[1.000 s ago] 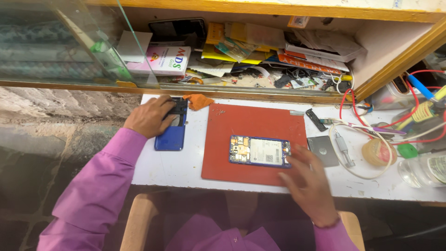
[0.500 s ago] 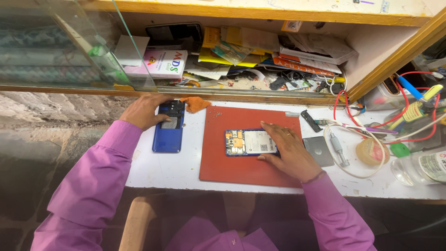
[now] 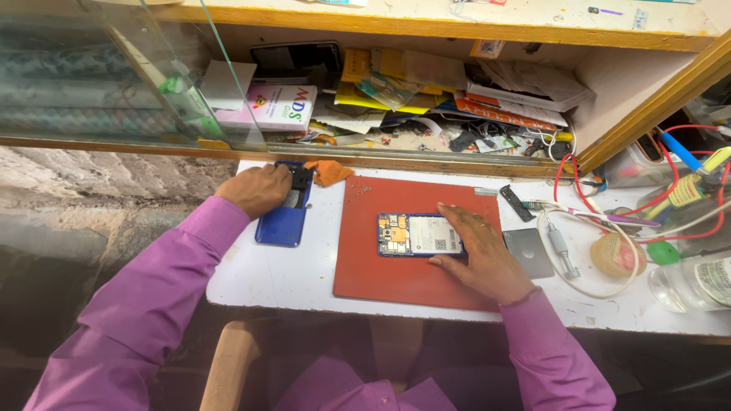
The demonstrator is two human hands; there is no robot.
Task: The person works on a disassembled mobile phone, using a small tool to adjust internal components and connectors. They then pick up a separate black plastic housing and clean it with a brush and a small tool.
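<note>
Bench (image 3: 289,278), white, seen from my head view, carrying a red work mat (image 3: 396,270). On the mat I log an opened smartphone (image 3: 419,234), lying flat with its circuit board and battery showing. My right hand (image 3: 481,255) rests on the phone's right end, fingers spread flat over it. My left hand (image 3: 259,189) sits off the mat at the bench's back left, fingers curled down onto the top of a blue phone back cover (image 3: 283,217); I cannot tell if it grips. An orange cloth (image 3: 329,172) lies just beside that cover. A grey metal plate (image 3: 529,253) lies right of the mat, with tweezers (image 3: 567,217) and a tape roll (image 3: 618,255) further right.
</note>
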